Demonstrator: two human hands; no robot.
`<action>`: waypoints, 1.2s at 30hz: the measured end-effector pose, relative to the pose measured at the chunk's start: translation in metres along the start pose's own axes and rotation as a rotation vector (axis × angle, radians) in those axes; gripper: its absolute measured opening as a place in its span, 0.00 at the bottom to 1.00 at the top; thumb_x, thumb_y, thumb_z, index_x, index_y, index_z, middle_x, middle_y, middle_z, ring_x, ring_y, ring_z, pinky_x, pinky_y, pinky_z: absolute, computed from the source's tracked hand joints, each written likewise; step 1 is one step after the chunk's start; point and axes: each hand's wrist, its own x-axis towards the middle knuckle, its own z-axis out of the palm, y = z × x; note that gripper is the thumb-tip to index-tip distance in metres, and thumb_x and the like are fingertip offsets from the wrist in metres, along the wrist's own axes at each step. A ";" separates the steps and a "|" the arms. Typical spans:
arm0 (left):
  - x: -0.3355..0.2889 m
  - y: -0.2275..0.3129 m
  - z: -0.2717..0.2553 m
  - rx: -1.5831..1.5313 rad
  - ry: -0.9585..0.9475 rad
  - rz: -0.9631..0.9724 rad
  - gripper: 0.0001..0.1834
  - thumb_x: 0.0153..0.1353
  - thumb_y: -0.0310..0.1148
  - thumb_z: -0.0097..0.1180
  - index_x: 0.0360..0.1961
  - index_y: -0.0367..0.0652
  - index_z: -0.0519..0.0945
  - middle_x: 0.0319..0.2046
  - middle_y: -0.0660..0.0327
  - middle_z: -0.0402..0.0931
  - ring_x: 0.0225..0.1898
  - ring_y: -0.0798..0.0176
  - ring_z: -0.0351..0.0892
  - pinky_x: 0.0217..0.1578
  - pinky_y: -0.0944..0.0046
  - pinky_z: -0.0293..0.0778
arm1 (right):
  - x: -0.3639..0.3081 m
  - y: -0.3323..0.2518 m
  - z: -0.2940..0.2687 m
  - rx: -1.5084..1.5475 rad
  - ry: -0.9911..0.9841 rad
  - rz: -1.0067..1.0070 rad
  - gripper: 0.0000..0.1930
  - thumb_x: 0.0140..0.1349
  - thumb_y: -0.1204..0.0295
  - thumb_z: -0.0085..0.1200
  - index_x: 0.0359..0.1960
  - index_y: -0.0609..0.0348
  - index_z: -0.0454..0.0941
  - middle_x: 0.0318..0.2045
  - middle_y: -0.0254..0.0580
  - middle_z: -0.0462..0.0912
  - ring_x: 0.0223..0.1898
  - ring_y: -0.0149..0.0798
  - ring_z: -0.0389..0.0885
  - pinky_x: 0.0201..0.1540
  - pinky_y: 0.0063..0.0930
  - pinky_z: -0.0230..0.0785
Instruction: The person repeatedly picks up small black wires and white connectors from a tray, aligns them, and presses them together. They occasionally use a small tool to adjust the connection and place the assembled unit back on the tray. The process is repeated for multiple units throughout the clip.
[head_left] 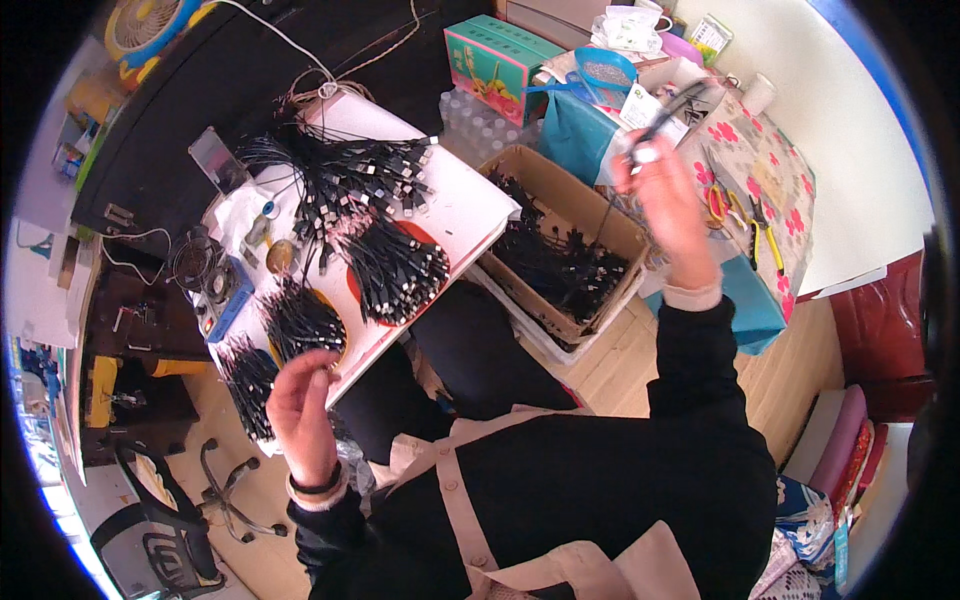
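My right hand (668, 205) is raised over the right side of the cardboard box, its fingers closed round a black cable (672, 115). The cable's upper end is blurred and stretches up toward the flowered cloth; a thin dark length hangs below the hand. My left hand (303, 418) is off the table's near edge, fingers curled together; what they pinch, if anything, is too small to tell. Beside it lie bundles of black cables with metal plugs: one at the near corner (248, 385), one on a round plate (300, 322), and another on a red plate (395, 270).
A larger cable heap (345, 175) covers the back of the white table (465, 215). More cables lie in the cardboard box (530, 165). Pliers (765, 235) and scissors (716, 195) rest on the flowered cloth (790, 180). A blue device (228, 295) sits at the table's left edge.
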 end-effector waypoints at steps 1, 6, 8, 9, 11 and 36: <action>-0.003 -0.006 -0.004 0.016 0.020 -0.051 0.10 0.63 0.21 0.50 0.44 0.32 0.78 0.41 0.58 0.80 0.42 0.67 0.77 0.45 0.69 0.71 | 0.002 0.028 0.002 -0.031 -0.050 0.063 0.11 0.75 0.68 0.35 0.46 0.60 0.68 0.30 0.35 0.74 0.31 0.28 0.72 0.37 0.23 0.67; -0.005 -0.016 -0.023 0.091 -0.013 -0.163 0.08 0.64 0.23 0.51 0.42 0.33 0.79 0.38 0.60 0.80 0.38 0.69 0.77 0.41 0.70 0.71 | 0.017 0.192 0.021 -0.217 -0.222 0.562 0.11 0.73 0.67 0.37 0.37 0.59 0.70 0.24 0.32 0.74 0.25 0.26 0.71 0.30 0.22 0.65; -0.001 -0.015 -0.029 0.126 0.010 -0.183 0.08 0.64 0.22 0.51 0.42 0.33 0.79 0.38 0.60 0.80 0.39 0.69 0.77 0.42 0.70 0.71 | 0.023 0.255 0.027 -0.254 -0.263 0.698 0.11 0.69 0.70 0.39 0.31 0.62 0.72 0.22 0.39 0.76 0.22 0.32 0.74 0.25 0.30 0.66; 0.002 -0.014 -0.032 0.155 0.018 -0.182 0.08 0.64 0.22 0.50 0.42 0.33 0.79 0.38 0.59 0.80 0.39 0.69 0.77 0.42 0.70 0.71 | 0.025 0.283 0.026 -0.339 -0.300 0.697 0.12 0.67 0.69 0.41 0.31 0.64 0.74 0.21 0.43 0.78 0.23 0.36 0.75 0.27 0.34 0.67; 0.002 -0.012 -0.043 0.252 0.051 -0.182 0.09 0.63 0.22 0.51 0.43 0.33 0.79 0.38 0.60 0.80 0.39 0.70 0.77 0.41 0.71 0.72 | 0.032 0.331 0.029 -0.613 -0.518 0.536 0.15 0.64 0.66 0.46 0.31 0.68 0.79 0.23 0.55 0.81 0.27 0.50 0.80 0.35 0.46 0.71; 0.047 -0.075 -0.174 1.211 0.511 0.001 0.14 0.56 0.37 0.60 0.24 0.36 0.76 0.24 0.46 0.77 0.32 0.41 0.77 0.32 0.47 0.73 | -0.050 0.081 0.114 -0.426 -0.264 0.330 0.07 0.67 0.77 0.46 0.41 0.65 0.77 0.32 0.38 0.82 0.31 0.26 0.77 0.37 0.20 0.70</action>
